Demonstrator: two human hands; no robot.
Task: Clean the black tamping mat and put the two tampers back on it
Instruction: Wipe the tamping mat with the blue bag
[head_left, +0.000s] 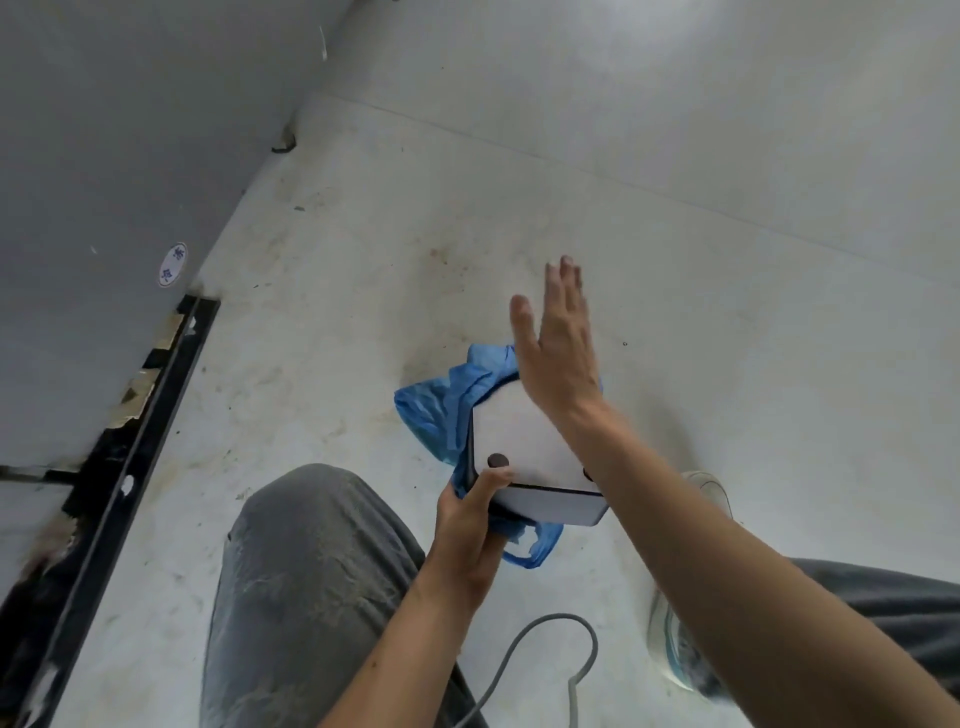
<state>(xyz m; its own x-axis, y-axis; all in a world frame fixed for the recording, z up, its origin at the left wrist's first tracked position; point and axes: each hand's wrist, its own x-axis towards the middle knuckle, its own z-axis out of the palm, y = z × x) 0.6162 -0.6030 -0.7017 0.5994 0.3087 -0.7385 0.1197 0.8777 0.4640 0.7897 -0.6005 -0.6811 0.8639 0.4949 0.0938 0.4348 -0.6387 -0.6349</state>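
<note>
My left hand (467, 525) grips the near corner of a squarish, black-edged slab, apparently the tamping mat (524, 436) turned upside down. Its upward face looks white with glare and carries round dark feet. The mat is held tilted over a blue plastic bag (436, 410) on the floor. My right hand (556, 343) hovers flat above the mat's far side with fingers stretched out, holding nothing and not touching the mat. No tamper is in view.
I am crouched over a stained pale floor, with my grey-trousered knee (311, 571) at the left and shoes (706, 493) at the right. A grey cable (519, 654) loops below my arms. A black floor strip (130, 447) runs along the grey wall at the left.
</note>
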